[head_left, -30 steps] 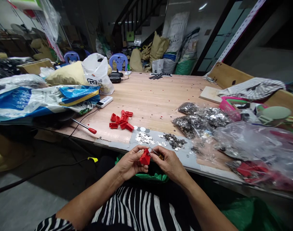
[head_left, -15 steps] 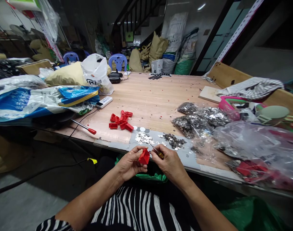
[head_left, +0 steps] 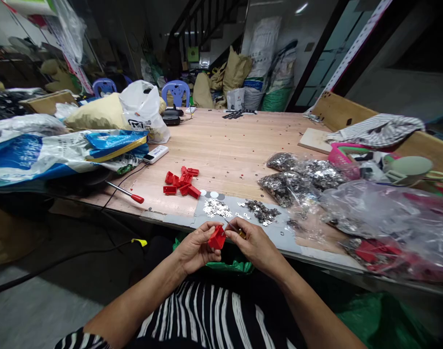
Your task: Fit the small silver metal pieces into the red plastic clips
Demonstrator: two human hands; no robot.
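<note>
My left hand (head_left: 197, 248) is closed round a small red plastic housing (head_left: 217, 237), with its open side turned toward the right. My right hand (head_left: 253, 241) grips a screwdriver (head_left: 241, 234) by its amber handle, most of which the palm hides. Its thin shaft points up and left, above the housing. The right thumb and fingertip are at the housing's right edge; whether they pinch a tiny part there I cannot make out. Just beyond the hands lie a pile of small silvery metal plates (head_left: 216, 208) and a pile of darker metal pieces (head_left: 262, 211).
Several red housings (head_left: 183, 182) lie on the table (head_left: 214, 140) to the left. Clear bags of metal parts (head_left: 297, 179) and a large plastic bag (head_left: 381, 213) crowd the right. A red-tipped lever (head_left: 136, 198) juts out at left. A green bag (head_left: 230, 266) hangs below the hands.
My right thumb and fingers have moved slightly left, onto the housing's edge. The screwdriver's handle has sunk further behind the fingers. My left hand keeps the housing in nearly the same place.
</note>
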